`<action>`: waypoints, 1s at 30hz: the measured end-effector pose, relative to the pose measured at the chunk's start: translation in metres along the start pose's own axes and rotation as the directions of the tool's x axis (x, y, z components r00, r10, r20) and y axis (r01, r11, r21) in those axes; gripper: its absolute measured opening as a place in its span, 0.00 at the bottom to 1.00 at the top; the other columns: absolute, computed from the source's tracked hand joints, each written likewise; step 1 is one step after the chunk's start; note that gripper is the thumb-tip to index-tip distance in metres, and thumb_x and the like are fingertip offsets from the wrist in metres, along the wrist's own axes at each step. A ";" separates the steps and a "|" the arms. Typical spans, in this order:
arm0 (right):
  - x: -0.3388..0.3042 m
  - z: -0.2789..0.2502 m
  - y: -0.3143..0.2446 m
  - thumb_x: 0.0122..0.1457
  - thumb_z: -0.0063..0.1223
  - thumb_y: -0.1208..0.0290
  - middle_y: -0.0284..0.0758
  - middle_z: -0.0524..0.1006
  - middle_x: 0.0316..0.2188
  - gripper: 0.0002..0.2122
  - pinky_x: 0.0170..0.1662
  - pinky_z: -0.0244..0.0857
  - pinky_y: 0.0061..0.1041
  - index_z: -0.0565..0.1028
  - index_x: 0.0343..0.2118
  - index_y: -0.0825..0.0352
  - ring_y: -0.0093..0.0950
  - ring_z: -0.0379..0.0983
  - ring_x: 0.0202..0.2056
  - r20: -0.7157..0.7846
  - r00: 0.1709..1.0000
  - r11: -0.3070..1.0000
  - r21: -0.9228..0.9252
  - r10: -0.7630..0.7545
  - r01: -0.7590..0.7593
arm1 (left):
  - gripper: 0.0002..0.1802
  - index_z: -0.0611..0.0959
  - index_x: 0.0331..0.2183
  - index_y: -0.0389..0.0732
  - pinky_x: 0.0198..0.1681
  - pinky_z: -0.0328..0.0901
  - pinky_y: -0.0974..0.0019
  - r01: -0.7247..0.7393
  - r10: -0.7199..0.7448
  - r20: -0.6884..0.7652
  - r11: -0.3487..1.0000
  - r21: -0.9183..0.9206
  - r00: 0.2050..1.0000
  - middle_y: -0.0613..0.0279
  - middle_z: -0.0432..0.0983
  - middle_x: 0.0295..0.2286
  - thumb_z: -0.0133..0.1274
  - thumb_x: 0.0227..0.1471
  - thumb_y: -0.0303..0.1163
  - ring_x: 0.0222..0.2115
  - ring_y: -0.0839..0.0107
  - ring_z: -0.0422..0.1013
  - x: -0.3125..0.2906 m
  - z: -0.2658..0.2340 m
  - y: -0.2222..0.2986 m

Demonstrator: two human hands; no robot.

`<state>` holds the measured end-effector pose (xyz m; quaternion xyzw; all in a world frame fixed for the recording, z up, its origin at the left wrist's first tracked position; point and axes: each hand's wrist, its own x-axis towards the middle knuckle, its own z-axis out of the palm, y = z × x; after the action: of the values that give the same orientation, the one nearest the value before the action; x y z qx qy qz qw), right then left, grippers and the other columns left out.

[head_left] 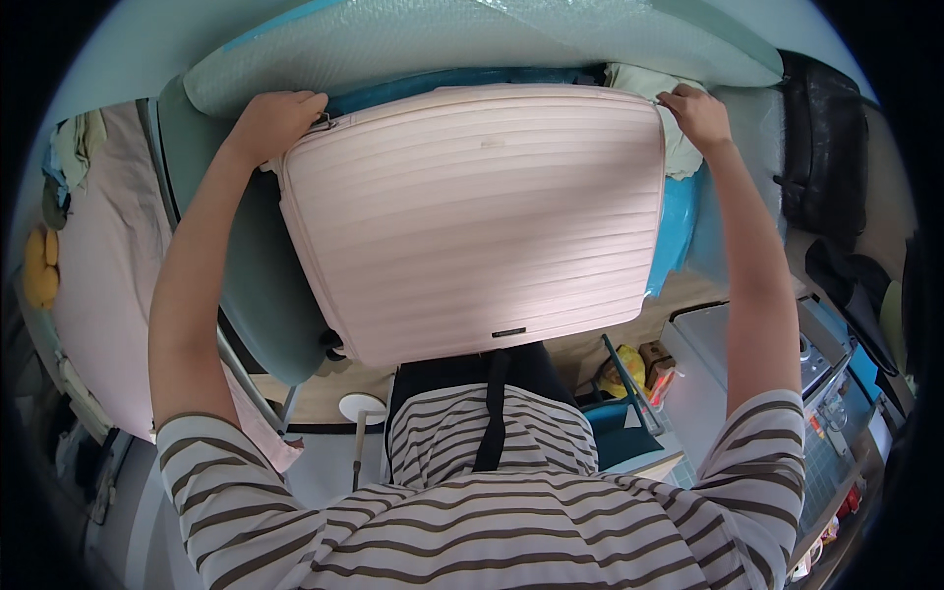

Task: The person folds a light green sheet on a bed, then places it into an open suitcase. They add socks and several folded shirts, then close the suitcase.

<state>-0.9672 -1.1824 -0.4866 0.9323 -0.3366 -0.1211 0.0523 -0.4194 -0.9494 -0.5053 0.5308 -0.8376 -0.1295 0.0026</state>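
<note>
Pink ribbed suitcase (pixel 472 216) held up at its far corners: left hand (pixel 273 118) and right hand (pixel 696 113) both clenched on it.

We hold the suitcase (pixel 472 216) up in front of us. Our left hand (pixel 275 118) is on its far left corner and our right hand (pixel 696 113) is on its far right corner. A bag (pixel 826 147) sits off to the right. A bed (pixel 108 275) lies to the left, below.
</note>
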 end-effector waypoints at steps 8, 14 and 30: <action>-0.063 0.029 -0.011 0.57 0.50 0.62 0.34 0.76 0.25 0.07 0.28 0.67 0.40 0.79 0.31 0.56 0.41 0.73 0.27 -0.038 0.974 0.962 0.171 0.223 -0.213 | 0.05 0.69 0.29 0.39 0.29 0.63 0.57 0.089 -0.113 -0.066 0.953 -0.289 0.991 0.55 0.69 0.25 0.48 0.53 0.27 0.27 0.54 0.68 -0.010 0.013 -0.003; -0.135 0.070 -0.041 0.54 0.53 0.67 0.45 0.73 0.22 0.09 0.26 0.64 0.41 0.75 0.21 0.65 0.47 0.70 0.25 0.025 0.954 0.845 0.457 0.299 -0.276 | 0.03 0.70 0.29 0.38 0.32 0.63 0.59 0.070 -0.064 0.030 0.943 -0.326 0.998 0.55 0.69 0.24 0.48 0.51 0.24 0.27 0.55 0.67 0.007 0.015 -0.006; -0.348 0.073 -0.174 0.53 0.52 0.66 0.42 0.76 0.20 0.08 0.28 0.66 0.42 0.77 0.23 0.63 0.44 0.73 0.24 0.326 0.767 0.700 0.319 0.553 -0.639 | 0.05 0.77 0.27 0.44 0.30 0.67 0.52 0.377 -0.376 -0.049 0.926 0.025 0.925 0.59 0.74 0.26 0.46 0.47 0.27 0.28 0.55 0.73 -0.084 0.030 0.002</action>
<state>-1.1382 -0.8275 -0.5223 0.7431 -0.6426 -0.1192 -0.1437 -0.3886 -0.8673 -0.5228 0.6843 -0.7220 -0.1020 -0.0134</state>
